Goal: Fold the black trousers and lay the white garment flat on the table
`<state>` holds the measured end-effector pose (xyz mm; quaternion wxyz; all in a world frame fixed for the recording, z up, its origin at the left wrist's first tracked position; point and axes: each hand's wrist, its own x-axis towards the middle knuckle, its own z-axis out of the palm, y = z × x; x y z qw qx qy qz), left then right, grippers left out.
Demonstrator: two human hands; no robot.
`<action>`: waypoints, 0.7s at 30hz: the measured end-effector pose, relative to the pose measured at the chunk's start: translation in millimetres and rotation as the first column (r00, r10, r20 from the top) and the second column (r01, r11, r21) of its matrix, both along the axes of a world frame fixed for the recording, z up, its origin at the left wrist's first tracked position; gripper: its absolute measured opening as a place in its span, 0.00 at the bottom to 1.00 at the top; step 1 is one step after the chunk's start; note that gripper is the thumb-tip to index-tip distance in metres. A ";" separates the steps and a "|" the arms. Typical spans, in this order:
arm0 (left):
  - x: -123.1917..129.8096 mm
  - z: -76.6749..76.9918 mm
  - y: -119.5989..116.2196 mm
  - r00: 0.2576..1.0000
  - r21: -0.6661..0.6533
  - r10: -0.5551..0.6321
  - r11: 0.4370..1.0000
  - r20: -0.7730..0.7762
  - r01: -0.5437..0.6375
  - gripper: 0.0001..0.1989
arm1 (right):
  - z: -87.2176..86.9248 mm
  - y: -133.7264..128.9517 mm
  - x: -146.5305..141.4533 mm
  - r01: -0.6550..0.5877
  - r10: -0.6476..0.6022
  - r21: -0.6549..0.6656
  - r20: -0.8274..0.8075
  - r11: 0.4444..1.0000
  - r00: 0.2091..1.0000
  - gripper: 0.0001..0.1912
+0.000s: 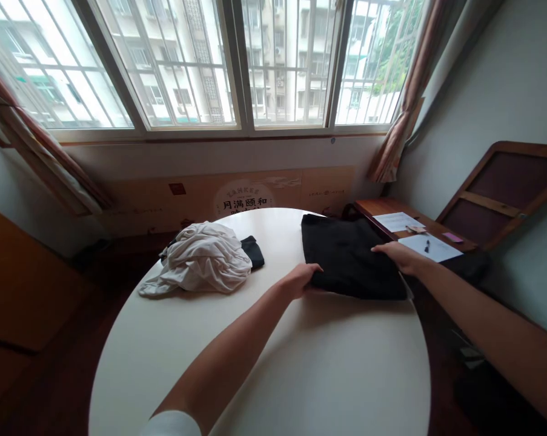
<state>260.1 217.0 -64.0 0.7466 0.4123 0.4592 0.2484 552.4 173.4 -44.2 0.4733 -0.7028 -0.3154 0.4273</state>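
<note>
Hands on the folded black garment (350,254), right of centre on the white round table (300,363). My left hand (303,280) grips its near-left corner; my right hand (398,254) lies open on its right edge. Crumpled white cloth (200,260) sits left of centre.

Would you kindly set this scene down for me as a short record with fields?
surface: round white table below a barred window
left hand: left hand gripping the near left corner of the folded black garment
right hand: right hand resting flat on the garment's right edge
garment position: right side of the table, lying flat, reaching the rim
other cloth: crumpled white garment at the left, a small black cloth beside it
side desk: papers at the right
</note>
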 end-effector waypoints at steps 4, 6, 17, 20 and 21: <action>-0.2 -7.6 -12.8 0.985 0.109 -0.053 0.991 -0.167 0.071 0.12 | -36.1 -5.3 13.7 0.064 -0.055 -0.028 0.251 0.998 0.966 0.14; 0.3 -4.1 -13.6 0.963 0.194 -0.060 0.974 -0.264 0.113 0.09 | -40.0 -0.4 19.8 0.120 -0.114 0.012 0.408 0.993 0.906 0.20; 5.4 -3.7 -36.5 0.651 0.620 0.277 0.686 -0.707 0.382 0.28 | -61.3 5.1 7.0 0.201 0.032 -0.200 0.780 0.959 0.625 0.37; 5.1 -0.7 -31.6 0.670 0.515 0.140 0.757 -0.729 0.401 0.26 | -65.1 7.4 -0.9 0.208 0.073 -0.238 0.805 0.949 0.589 0.42; 3.5 0.4 -28.3 0.680 0.485 0.095 0.772 -0.727 0.411 0.23 | -65.5 8.3 -3.3 0.205 0.080 -0.236 0.817 0.950 0.571 0.42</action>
